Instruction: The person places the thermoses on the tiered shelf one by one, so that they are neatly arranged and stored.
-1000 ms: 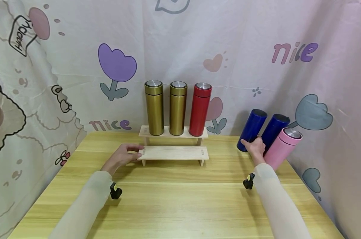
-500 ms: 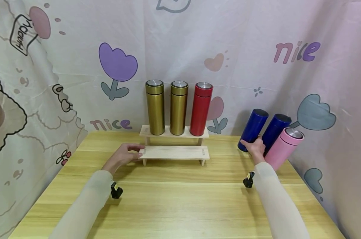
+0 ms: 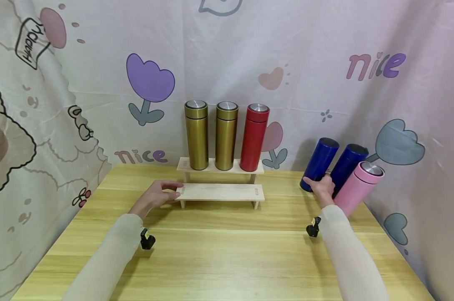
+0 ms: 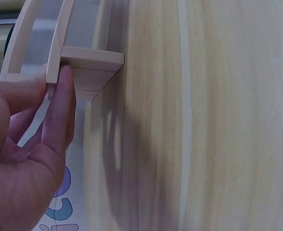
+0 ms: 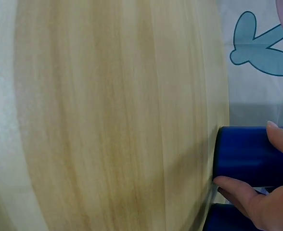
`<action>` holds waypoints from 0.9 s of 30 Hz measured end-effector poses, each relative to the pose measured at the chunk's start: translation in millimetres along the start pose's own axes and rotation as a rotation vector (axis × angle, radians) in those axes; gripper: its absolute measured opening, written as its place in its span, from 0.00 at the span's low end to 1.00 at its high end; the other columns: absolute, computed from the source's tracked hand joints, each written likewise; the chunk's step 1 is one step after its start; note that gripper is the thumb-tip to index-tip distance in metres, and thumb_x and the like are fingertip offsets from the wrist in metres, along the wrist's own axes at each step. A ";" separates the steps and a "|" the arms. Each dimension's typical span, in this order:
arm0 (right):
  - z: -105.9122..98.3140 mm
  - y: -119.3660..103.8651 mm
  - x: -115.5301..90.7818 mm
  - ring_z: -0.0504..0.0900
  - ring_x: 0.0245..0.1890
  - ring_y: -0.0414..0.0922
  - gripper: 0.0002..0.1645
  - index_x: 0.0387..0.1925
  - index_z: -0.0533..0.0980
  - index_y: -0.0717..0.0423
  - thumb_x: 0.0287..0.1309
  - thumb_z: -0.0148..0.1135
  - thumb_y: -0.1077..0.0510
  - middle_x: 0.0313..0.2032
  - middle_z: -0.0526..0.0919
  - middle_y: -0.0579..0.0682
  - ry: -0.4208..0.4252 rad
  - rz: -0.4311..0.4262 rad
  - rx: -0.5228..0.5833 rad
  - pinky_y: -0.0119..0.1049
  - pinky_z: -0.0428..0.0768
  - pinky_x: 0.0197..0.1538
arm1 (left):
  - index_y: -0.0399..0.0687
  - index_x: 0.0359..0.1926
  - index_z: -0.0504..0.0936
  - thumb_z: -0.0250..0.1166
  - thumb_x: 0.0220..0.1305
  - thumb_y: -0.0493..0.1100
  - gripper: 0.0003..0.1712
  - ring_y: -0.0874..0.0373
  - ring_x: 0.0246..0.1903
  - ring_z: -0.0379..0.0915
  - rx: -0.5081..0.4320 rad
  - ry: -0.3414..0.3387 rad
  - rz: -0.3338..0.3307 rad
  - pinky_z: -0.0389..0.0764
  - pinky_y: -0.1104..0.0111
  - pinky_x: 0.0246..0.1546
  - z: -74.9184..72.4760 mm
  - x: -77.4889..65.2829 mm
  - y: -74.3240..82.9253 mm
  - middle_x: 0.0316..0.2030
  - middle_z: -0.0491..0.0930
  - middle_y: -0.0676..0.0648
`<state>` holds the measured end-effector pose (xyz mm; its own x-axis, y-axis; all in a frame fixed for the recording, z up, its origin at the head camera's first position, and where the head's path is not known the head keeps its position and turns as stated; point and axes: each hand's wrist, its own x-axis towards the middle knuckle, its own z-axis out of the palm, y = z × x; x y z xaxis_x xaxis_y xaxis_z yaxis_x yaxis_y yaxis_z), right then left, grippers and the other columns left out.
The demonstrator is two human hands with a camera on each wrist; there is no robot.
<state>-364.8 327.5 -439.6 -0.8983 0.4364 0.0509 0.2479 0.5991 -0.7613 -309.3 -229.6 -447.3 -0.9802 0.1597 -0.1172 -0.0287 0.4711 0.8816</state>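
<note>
My left hand (image 3: 157, 196) pinches the left end of the lower board of a two-tier wooden display stand (image 3: 221, 192). In the left wrist view, the thumb lies on one face of the board (image 4: 55, 53) and the fingers on the other. Over at the right, my right hand (image 3: 322, 187) grips the lower part of a dark blue thermos (image 3: 320, 159). The right wrist view shows the thumb across this blue thermos (image 5: 250, 154) and the fingers along its other side, near the base. Beside it stand a second blue thermos (image 3: 348, 163) and a pink thermos (image 3: 358, 188) with a silver-topped lid.
Two gold thermoses (image 3: 197, 138) and a red thermos (image 3: 254, 138) stand upright on the upper board (image 3: 182, 164). A printed cloth (image 3: 219, 54) hangs behind the wooden table (image 3: 227, 259), close to its back edge.
Both hands keep their hold and place. The whole head view has shifted slightly, with things appearing a little further right.
</note>
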 end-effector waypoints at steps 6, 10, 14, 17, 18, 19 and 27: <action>-5.0 -4.8 -1.9 0.68 0.68 0.70 0.53 0.73 0.61 0.73 0.60 0.73 0.45 0.68 0.70 0.75 -0.056 -0.038 -0.012 0.61 0.68 0.73 | 0.43 0.64 0.81 0.68 0.68 0.39 0.25 0.48 0.56 0.75 0.019 0.008 0.000 0.84 0.70 0.51 0.3 0.1 0.2 0.65 0.76 0.34; -12.6 -12.3 -4.5 0.72 0.67 0.69 0.56 0.77 0.54 0.70 0.62 0.72 0.46 0.71 0.66 0.75 -0.169 -0.083 0.018 0.59 0.75 0.69 | 0.43 0.64 0.81 0.68 0.68 0.40 0.24 0.48 0.57 0.75 0.024 0.007 -0.002 0.84 0.70 0.51 0.4 0.3 -0.2 0.65 0.76 0.34; -21.0 -20.3 -5.6 0.69 0.71 0.68 0.61 0.82 0.39 0.64 0.66 0.69 0.49 0.78 0.54 0.72 -0.367 -0.067 0.140 0.59 0.77 0.68 | 0.44 0.64 0.81 0.69 0.68 0.40 0.24 0.48 0.56 0.74 0.027 0.008 -0.002 0.83 0.70 0.51 0.0 0.7 -0.6 0.65 0.76 0.34; -26.8 -25.6 -7.2 0.67 0.73 0.67 0.64 0.82 0.33 0.63 0.67 0.68 0.49 0.79 0.49 0.71 -0.478 -0.052 0.178 0.58 0.76 0.69 | 0.44 0.64 0.82 0.69 0.68 0.41 0.24 0.48 0.56 0.74 0.038 0.010 -0.002 0.82 0.70 0.52 -0.4 0.7 -0.5 0.65 0.76 0.35; -28.5 -27.3 -8.1 0.67 0.72 0.67 0.64 0.82 0.33 0.63 0.68 0.68 0.50 0.79 0.50 0.71 -0.507 -0.053 0.180 0.57 0.76 0.69 | 0.45 0.64 0.82 0.69 0.68 0.41 0.24 0.48 0.57 0.74 0.040 0.010 -0.003 0.82 0.69 0.52 -0.5 0.7 -0.4 0.65 0.76 0.35; -30.1 -29.2 -8.9 0.68 0.72 0.67 0.64 0.82 0.32 0.63 0.68 0.68 0.50 0.79 0.51 0.71 -0.529 -0.053 0.183 0.57 0.76 0.69 | 0.45 0.64 0.82 0.69 0.68 0.41 0.24 0.48 0.57 0.74 0.042 0.010 -0.005 0.82 0.69 0.52 -0.5 0.7 -0.3 0.65 0.76 0.35; -39.8 -43.4 -18.3 0.66 0.73 0.68 0.65 0.81 0.29 0.63 0.67 0.69 0.55 0.79 0.49 0.74 -0.674 -0.077 0.230 0.56 0.77 0.68 | 0.45 0.64 0.81 0.68 0.69 0.40 0.24 0.49 0.56 0.74 0.040 0.008 -0.013 0.83 0.69 0.53 0.1 0.9 0.2 0.64 0.76 0.35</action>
<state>-344.7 320.2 -381.7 -0.9571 -0.1560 -0.2440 0.1586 0.4225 -0.8924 -310.1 -229.2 -447.3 -0.9812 0.1470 -0.1248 -0.0335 0.5075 0.8610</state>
